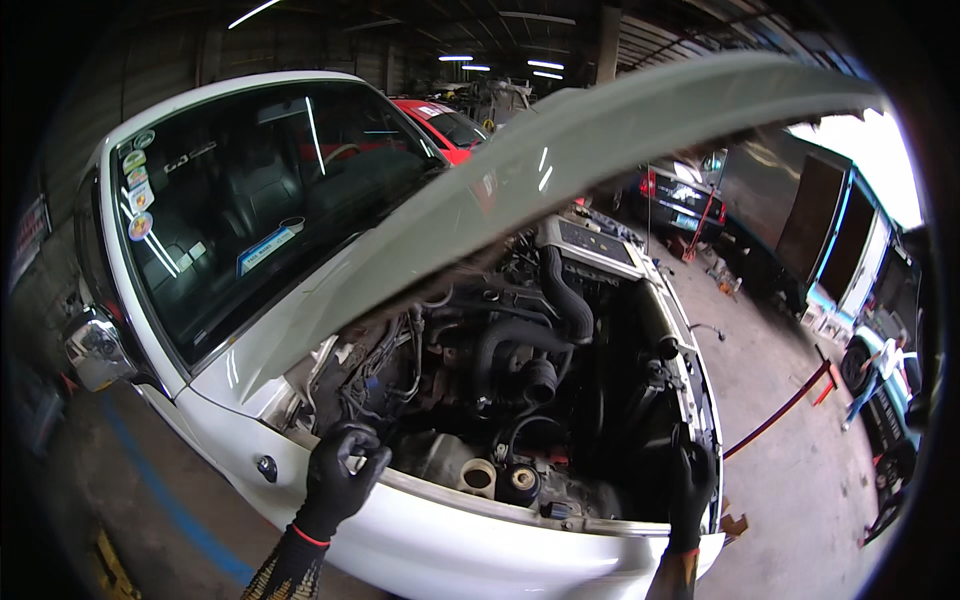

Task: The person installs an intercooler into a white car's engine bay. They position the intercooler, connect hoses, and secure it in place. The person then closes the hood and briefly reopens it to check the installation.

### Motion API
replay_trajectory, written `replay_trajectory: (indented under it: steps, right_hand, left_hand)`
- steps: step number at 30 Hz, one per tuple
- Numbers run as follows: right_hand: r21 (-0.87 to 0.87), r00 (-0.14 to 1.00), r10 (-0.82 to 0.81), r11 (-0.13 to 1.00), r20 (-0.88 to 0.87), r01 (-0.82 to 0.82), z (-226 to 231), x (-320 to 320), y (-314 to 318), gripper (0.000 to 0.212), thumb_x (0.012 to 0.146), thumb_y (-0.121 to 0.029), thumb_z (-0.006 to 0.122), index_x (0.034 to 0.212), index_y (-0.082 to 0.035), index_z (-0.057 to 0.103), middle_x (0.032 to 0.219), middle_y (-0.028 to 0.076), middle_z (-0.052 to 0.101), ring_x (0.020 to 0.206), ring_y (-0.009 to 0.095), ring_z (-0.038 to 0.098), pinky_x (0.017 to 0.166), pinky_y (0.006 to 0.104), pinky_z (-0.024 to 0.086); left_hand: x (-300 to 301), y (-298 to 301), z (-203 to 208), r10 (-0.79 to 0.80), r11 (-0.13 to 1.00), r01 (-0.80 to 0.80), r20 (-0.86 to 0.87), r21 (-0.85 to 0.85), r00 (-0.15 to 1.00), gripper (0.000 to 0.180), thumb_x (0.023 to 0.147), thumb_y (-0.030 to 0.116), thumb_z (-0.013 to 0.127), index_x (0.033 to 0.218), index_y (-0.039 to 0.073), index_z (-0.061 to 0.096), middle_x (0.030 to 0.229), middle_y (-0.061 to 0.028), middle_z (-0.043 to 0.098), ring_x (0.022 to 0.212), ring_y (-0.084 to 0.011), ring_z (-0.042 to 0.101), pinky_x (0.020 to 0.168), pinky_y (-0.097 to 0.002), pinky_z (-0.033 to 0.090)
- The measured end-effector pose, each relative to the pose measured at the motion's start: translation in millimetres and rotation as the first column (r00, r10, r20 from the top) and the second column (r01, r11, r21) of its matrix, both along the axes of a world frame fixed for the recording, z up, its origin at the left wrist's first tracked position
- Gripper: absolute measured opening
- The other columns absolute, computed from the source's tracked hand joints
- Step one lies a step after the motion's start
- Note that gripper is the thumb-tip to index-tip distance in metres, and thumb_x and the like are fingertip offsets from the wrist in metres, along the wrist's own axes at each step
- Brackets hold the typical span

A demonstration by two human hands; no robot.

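Both my hands wear black gloves at the near side of a white vehicle's engine bay (440, 355). My left hand (345, 470) is by the inner edge of the white fender (430, 535), thumb and fingers curled toward each other in a ring. Whether anything small is in that pinch, I cannot make out. At the bay's front corner my right hand (690, 490) points upward; its fingers blend into the dark parts behind. Between the hands sit an uncovered round cream filler neck (478, 478) and a dark round cap (521, 481). Overhead slants the raised hood (600, 150), its lower edge blurred.
Thick black hoses (565, 300) curve through the bay below a flat metal-framed unit (590, 248). A side mirror (97, 348) juts out at left. Beyond the front stand a red floor jack (690, 245), a slanting dark red bar (780, 408), a dark car (680, 195) and a person (880, 365).
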State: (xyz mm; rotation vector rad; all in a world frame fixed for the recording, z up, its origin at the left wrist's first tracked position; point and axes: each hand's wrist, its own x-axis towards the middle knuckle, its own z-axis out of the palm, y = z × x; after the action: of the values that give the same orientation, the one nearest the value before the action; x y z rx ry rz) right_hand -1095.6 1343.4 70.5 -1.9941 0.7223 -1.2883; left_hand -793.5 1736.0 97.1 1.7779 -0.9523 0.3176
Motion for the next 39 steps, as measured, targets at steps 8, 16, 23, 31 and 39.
replay_trajectory:
  steps: [8, 16, 23, 31, 39]
  right_hand:
    - [-0.348, 0.958, 0.245, 0.894, -0.149, -0.283, 15, 116, -67, 0.047, 0.083, -0.023, 0.077, 0.122, -0.002, 0.062, 0.125, 0.021, 0.058, 0.115, 0.038, 0.057, 0.099, 0.0440, 0.046]
    - [-0.268, 0.728, 0.454, 0.721, -0.514, -0.639, -11, 112, -77, 0.052, 0.081, -0.035, 0.077, 0.120, -0.005, 0.063, 0.124, 0.019, 0.059, 0.118, 0.039, 0.055, 0.099, 0.0485, 0.046]
    - [-0.080, 0.531, 0.593, 0.618, -0.605, -0.782, 0, 107, -57, 0.055, 0.084, -0.034, 0.075, 0.128, -0.004, 0.061, 0.130, 0.021, 0.059, 0.120, 0.040, 0.056, 0.099, 0.0469, 0.047]
    - [-0.083, 0.521, 0.591, 0.609, -0.616, -0.789, 7, 106, -54, 0.049, 0.078, -0.025, 0.079, 0.120, -0.003, 0.065, 0.105, 0.019, 0.065, 0.097, 0.039, 0.062, 0.088, 0.0454, 0.051]
    - [-0.122, 0.787, 0.526, 0.801, -0.322, -0.586, -45, 118, -94, 0.035, 0.085, -0.012, 0.069, 0.117, 0.000, 0.064, 0.107, 0.013, 0.065, 0.101, 0.028, 0.063, 0.089, 0.0374, 0.051]
  left_hand:
    - [0, -15, -11, 0.164, 0.936, -0.183, 0.090, 0.300, 0.982, 0.016, 0.085, 0.011, 0.074, 0.087, 0.002, 0.061, 0.086, -0.0075, 0.062, 0.079, -0.0193, 0.061, 0.073, -0.0343, 0.050]
    - [2, -19, -15, 0.260, 0.883, -0.269, 0.074, 0.386, 0.963, 0.020, 0.084, 0.014, 0.076, 0.084, 0.003, 0.060, 0.082, -0.0080, 0.059, 0.073, -0.0190, 0.059, 0.067, -0.0337, 0.048]
    - [1, -20, -12, 0.243, 0.890, -0.239, 0.042, 0.389, 0.969, 0.022, 0.083, 0.015, 0.077, 0.082, 0.004, 0.059, 0.080, -0.0082, 0.060, 0.071, -0.0197, 0.059, 0.065, -0.0342, 0.046]
    - [-3, -23, -2, 0.246, 0.884, -0.269, 0.109, 0.383, 0.963, 0.026, 0.083, 0.016, 0.078, 0.076, 0.004, 0.057, 0.075, -0.0089, 0.059, 0.067, -0.0235, 0.057, 0.063, -0.0375, 0.046]
    - [-6, -9, -8, 0.221, 0.956, -0.228, 0.062, 0.185, 0.973, 0.026, 0.088, 0.025, 0.077, 0.084, 0.005, 0.061, 0.078, -0.0090, 0.065, 0.071, -0.0231, 0.066, 0.067, -0.0363, 0.050]
